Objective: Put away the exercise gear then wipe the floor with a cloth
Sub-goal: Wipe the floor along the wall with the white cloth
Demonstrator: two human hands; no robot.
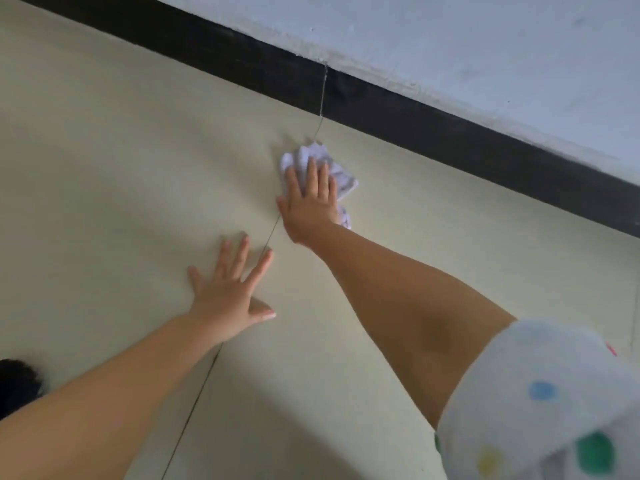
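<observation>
A crumpled white cloth (pixel 332 168) lies on the cream tiled floor (pixel 121 168), close to the black skirting. My right hand (pixel 310 199) presses flat on the cloth with straight fingers, arm stretched forward. My left hand (pixel 232 292) rests flat on the bare floor nearer to me, fingers spread, holding nothing. No exercise gear shows in this view.
A black skirting board (pixel 381 102) runs diagonally along the foot of a pale wall (pixel 485 57). A thin tile joint (pixel 204 386) crosses the floor between my hands. A dark object (pixel 17 386) sits at the left edge. My spotted white sleeve (pixel 540 400) fills the lower right.
</observation>
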